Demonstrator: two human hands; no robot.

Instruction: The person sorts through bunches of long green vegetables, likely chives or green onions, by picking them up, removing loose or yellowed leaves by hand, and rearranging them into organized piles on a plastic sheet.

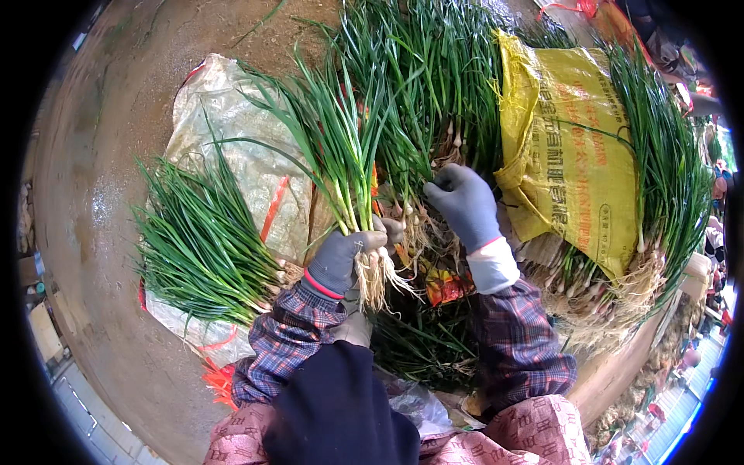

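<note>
My left hand (pixel 343 256), in a grey glove, is wrapped round a bunch of green garlic (pixel 353 186). Its leaves point up and away, while white bulbs and stringy roots (pixel 375 279) hang below the fist. To the right, my right hand (pixel 463 203), also gloved in grey with a white cuff, has its fingers curled together beside the far pile of green garlic (pixel 422 85). Whatever its fingertips pinch, if anything, is too small to make out. Loose bulbs and roots (pixel 418 229) lie between the two hands.
At the left, another bundle of green garlic (pixel 205 248) rests on a pale woven sack (pixel 256 139). A yellow printed sack (pixel 570 147) partly covers more green garlic at the right, with a further row (pixel 666 155) beyond it. Bare ground (pixel 124 194) stretches along the left.
</note>
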